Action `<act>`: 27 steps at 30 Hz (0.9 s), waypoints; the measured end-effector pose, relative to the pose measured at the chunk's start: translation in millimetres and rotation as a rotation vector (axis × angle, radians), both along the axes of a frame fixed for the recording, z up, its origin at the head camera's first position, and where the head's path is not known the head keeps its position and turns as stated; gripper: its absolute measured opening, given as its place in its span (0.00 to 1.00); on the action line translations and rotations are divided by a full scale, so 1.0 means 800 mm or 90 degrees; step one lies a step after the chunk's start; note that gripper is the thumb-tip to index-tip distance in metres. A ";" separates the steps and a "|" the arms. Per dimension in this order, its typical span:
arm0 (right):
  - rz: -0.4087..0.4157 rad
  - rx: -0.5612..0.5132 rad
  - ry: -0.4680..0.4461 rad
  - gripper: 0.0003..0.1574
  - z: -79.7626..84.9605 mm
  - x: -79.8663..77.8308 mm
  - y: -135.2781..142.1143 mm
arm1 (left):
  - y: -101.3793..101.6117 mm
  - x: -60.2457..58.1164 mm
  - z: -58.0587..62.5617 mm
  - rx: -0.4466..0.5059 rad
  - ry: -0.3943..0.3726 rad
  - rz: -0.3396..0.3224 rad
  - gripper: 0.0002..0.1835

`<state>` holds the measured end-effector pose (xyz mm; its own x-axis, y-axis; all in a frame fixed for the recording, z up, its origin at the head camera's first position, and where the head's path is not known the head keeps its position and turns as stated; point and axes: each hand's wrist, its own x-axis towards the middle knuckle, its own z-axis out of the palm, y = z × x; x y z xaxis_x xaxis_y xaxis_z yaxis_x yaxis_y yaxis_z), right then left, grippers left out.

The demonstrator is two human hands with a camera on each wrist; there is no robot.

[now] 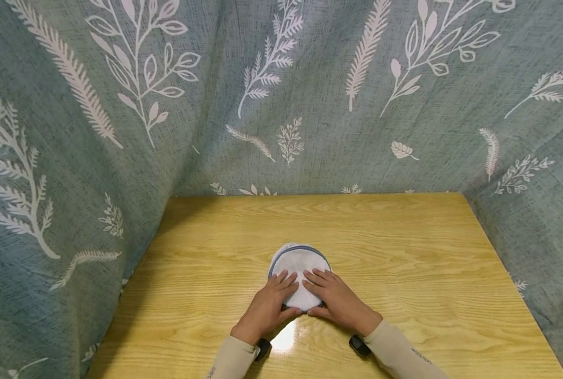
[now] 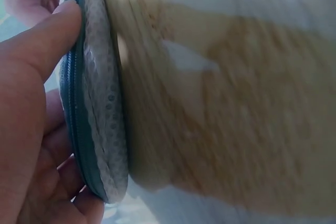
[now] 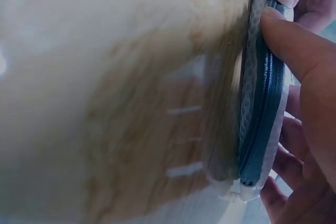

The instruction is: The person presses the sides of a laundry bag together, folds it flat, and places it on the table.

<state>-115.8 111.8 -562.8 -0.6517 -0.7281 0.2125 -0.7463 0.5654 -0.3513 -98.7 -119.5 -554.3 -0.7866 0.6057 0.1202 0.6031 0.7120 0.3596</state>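
A round, flattened white mesh laundry bag (image 1: 301,259) with a dark blue-green zipped rim lies on the table in front of me. My left hand (image 1: 271,304) holds its left side, fingers spread over the top and thumb at the near edge. Mirroring it, my right hand (image 1: 339,301) holds the right side. In the left wrist view, the left thumb presses the zipper (image 2: 77,103) band, with the fingers around the bag's other face. The right wrist view shows the right thumb against the same zipper (image 3: 269,93) band, close to the left thumb tip. The bag's inside is hidden.
The wooden table (image 1: 404,237) has a glossy surface that reflects light near my wrists. Blue-grey leaf-patterned cloth (image 1: 319,105) hangs along its back and both sides. A dark band device sits at each wrist.
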 end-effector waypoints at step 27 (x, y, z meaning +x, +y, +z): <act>-0.039 -0.072 -0.008 0.40 0.000 0.000 0.028 | -0.011 0.004 -0.006 0.064 0.080 0.025 0.28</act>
